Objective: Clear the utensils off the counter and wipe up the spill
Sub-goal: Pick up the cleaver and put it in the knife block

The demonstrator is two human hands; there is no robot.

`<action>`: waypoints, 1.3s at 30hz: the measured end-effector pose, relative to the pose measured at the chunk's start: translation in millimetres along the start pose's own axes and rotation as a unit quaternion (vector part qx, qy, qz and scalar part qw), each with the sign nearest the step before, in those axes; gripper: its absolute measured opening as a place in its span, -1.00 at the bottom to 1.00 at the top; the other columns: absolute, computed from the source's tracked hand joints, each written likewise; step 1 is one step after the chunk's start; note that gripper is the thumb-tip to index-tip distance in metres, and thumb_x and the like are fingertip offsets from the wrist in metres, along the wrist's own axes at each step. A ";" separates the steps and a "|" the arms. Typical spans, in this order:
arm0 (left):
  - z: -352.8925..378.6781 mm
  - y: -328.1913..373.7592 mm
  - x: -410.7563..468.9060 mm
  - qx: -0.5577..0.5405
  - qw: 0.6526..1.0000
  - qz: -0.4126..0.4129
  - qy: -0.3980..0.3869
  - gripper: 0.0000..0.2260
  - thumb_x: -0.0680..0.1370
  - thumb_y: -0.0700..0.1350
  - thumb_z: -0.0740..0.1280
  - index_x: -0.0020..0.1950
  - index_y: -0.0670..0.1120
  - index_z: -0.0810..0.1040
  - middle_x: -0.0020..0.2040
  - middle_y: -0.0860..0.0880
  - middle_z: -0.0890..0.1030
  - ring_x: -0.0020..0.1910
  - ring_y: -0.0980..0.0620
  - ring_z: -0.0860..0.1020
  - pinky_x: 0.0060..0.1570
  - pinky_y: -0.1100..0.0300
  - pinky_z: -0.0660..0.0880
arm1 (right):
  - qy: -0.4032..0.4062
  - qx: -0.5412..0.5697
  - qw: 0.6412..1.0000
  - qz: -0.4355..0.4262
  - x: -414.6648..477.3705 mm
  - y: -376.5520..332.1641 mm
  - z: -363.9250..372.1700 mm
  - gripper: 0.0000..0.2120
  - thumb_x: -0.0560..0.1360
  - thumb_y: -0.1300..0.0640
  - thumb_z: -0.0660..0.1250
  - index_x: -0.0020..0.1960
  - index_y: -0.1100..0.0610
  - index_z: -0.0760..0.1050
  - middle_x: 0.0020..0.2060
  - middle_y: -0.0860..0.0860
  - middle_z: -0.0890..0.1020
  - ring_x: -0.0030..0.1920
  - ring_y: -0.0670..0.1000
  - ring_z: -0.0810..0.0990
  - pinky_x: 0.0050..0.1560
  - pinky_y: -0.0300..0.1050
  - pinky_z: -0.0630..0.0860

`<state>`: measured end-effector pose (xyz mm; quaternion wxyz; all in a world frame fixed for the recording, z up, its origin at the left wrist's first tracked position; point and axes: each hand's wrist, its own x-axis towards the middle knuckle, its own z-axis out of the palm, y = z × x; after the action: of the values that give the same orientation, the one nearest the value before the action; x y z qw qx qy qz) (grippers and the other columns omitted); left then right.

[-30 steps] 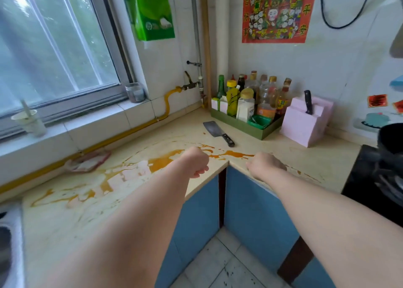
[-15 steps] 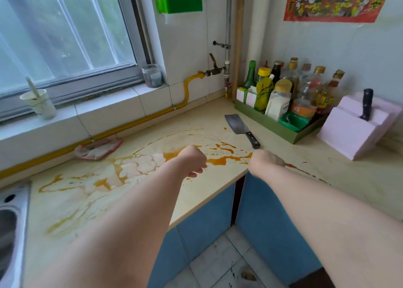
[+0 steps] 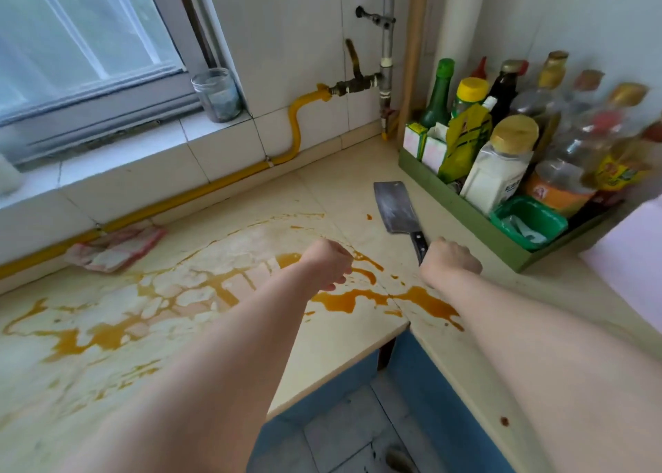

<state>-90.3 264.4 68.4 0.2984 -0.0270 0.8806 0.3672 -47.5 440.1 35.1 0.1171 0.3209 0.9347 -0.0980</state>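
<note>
A cleaver (image 3: 394, 207) with a steel blade and black handle lies on the beige counter (image 3: 340, 193), near the inner corner. My right hand (image 3: 451, 263) is curled over the near end of its handle. An orange-brown spill (image 3: 344, 299) spreads in streaks across the counter from the left side to the corner. Above the spill hovers my left hand (image 3: 327, 266), curled in a fist and holding nothing. A pink and white rag (image 3: 114, 248) lies crumpled against the back wall at the left.
A green tray (image 3: 465, 218) full of sauce bottles stands right behind the cleaver. A pink knife block (image 3: 627, 250) shows at the right edge. A glass jar (image 3: 216, 94) sits on the window sill. A yellow gas pipe (image 3: 297, 128) runs along the wall.
Both arms have stretched forward over the counter. My right hand has gone from the counter edge to the cleaver's handle. The view has moved closer and lower.
</note>
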 end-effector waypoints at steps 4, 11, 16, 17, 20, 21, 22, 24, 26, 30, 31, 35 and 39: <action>9.2 13.0 15.3 0.009 1.000 -0.009 0.003 -0.82 0.61 -0.15 0.22 0.12 -0.12 0.58 0.01 -0.06 0.66 -0.15 0.02 0.59 -0.13 0.18 0.57 | -0.012 0.017 1.000 -0.014 22.5 -4.3 4.2 -0.62 0.58 0.18 0.14 0.38 0.19 0.29 0.32 0.14 0.46 0.31 0.16 0.43 0.19 0.00 0.40; 11.7 26.3 29.7 0.016 1.000 -0.007 0.022 -0.82 0.62 -0.17 0.22 0.14 -0.13 0.58 -0.04 -0.04 0.65 -0.24 0.09 0.56 -0.14 0.19 0.57 | -0.023 0.022 0.999 -0.015 39.7 -7.9 17.3 -0.61 0.55 0.20 0.16 0.37 0.19 0.26 0.31 0.15 0.46 0.30 0.16 0.45 0.21 -0.01 0.38; 8.7 24.3 28.7 0.028 0.999 0.001 0.021 -0.81 0.62 -0.18 0.21 0.14 -0.13 0.58 0.01 -0.07 0.65 -0.18 0.05 0.58 -0.12 0.19 0.57 | -0.025 0.103 0.994 0.019 41.6 -18.1 14.3 -0.53 0.51 0.20 0.29 0.35 0.23 0.22 0.29 0.22 0.41 0.28 0.21 0.46 0.18 0.05 0.45; 6.7 23.8 27.7 0.030 0.999 0.005 0.021 -0.81 0.62 -0.18 0.21 0.15 -0.14 0.58 0.02 -0.09 0.65 -0.15 0.04 0.58 -0.14 0.19 0.57 | -0.021 0.130 0.991 0.030 41.0 -19.6 10.5 -0.50 0.50 0.20 0.31 0.36 0.23 0.21 0.29 0.23 0.38 0.27 0.23 0.46 0.17 0.06 0.46; -1.8 23.2 25.6 0.030 0.999 0.017 0.023 -0.80 0.62 -0.19 0.21 0.14 -0.16 0.59 0.04 -0.13 0.66 -0.10 -0.02 0.60 -0.10 0.16 0.58 | 0.000 0.184 0.982 0.031 38.8 -21.0 -2.7 -0.52 0.48 0.19 0.30 0.33 0.19 0.22 0.26 0.23 0.34 0.20 0.26 0.48 0.04 0.01 0.46; -5.4 23.3 24.7 0.029 0.999 0.023 0.025 -0.80 0.62 -0.19 0.21 0.14 -0.16 0.59 0.05 -0.13 0.66 -0.08 -0.04 0.61 -0.07 0.14 0.59 | 0.011 0.200 0.979 0.024 37.4 -20.7 -7.1 -0.55 0.48 0.18 0.28 0.32 0.17 0.24 0.26 0.23 0.34 0.17 0.27 0.49 0.00 -0.02 0.44; -9.4 24.2 22.9 0.030 0.999 0.031 0.028 -0.80 0.62 -0.20 0.20 0.13 -0.16 0.59 0.05 -0.13 0.66 -0.06 -0.05 0.62 -0.06 0.13 0.59 | 0.020 0.219 0.975 0.019 35.8 -20.5 -12.4 -0.58 0.48 0.19 0.27 0.31 0.15 0.27 0.25 0.22 0.33 0.14 0.26 0.49 -0.03 -0.04 0.42; -15.6 26.2 20.2 0.032 0.998 0.045 0.036 -0.80 0.62 -0.20 0.20 0.13 -0.16 0.59 0.06 -0.13 0.66 -0.05 -0.06 0.62 -0.07 0.13 0.59 | 0.032 0.243 0.969 0.006 35.1 -20.5 -21.2 -0.59 0.48 0.22 0.30 0.30 0.13 0.33 0.25 0.20 0.35 0.11 0.24 0.50 -0.06 -0.09 0.40; -25.5 28.0 15.1 0.033 0.997 0.062 0.043 -0.81 0.62 -0.20 0.20 0.12 -0.16 0.59 0.06 -0.14 0.65 -0.09 -0.04 0.60 -0.11 0.15 0.59 | 0.061 0.245 0.968 -0.015 30.0 -24.0 -32.4 -0.61 0.48 0.27 0.31 0.28 0.11 0.40 0.24 0.18 0.38 0.12 0.21 0.50 -0.03 -0.12 0.41; -45.9 28.5 5.0 0.030 0.994 0.095 0.054 -0.82 0.61 -0.22 0.18 0.03 -0.13 0.59 0.06 -0.15 0.66 -0.13 -0.04 0.58 -0.03 0.08 0.61 | 0.151 0.276 0.948 -0.046 14.8 -37.5 -51.9 -0.72 0.51 0.21 0.36 0.21 0.14 0.52 0.19 0.18 0.46 0.12 0.20 0.52 0.14 -0.07 0.44; -50.2 28.2 2.9 0.030 0.993 0.103 0.057 -0.83 0.61 -0.22 0.18 0.01 -0.12 0.58 0.06 -0.15 0.66 -0.14 -0.04 0.58 -0.03 0.07 0.60 | 0.171 0.281 0.943 -0.051 10.2 -41.2 -55.5 -0.74 0.51 0.18 0.36 0.20 0.14 0.53 0.17 0.18 0.47 0.11 0.20 0.52 0.14 -0.06 0.44; -62.5 23.3 -5.2 0.027 0.988 0.133 0.070 -0.83 0.60 -0.21 0.19 0.00 -0.08 0.57 0.02 -0.11 0.66 -0.11 -0.04 0.61 -0.14 0.13 0.59 | 0.214 0.286 0.933 -0.053 -11.1 -51.6 -61.1 -0.77 0.51 0.13 0.37 0.16 0.11 0.55 0.09 0.16 0.52 0.09 0.19 0.52 0.06 -0.08 0.44; -67.3 18.7 -12.0 0.024 0.982 0.167 0.080 -0.79 0.58 -0.25 0.21 0.06 -0.07 0.61 0.01 -0.06 0.62 -0.03 -0.03 0.60 -0.15 0.17 0.56 | 0.231 0.299 0.925 -0.048 -34.7 -54.5 -59.6 -0.77 0.50 0.14 0.39 0.15 0.11 0.55 0.06 0.14 0.57 0.08 0.17 0.53 -0.03 -0.13 0.41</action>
<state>-119.5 231.4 123.9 0.1616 0.0985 0.9024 0.3872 -64.2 393.2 107.6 -0.2080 0.3095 0.8776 -0.3013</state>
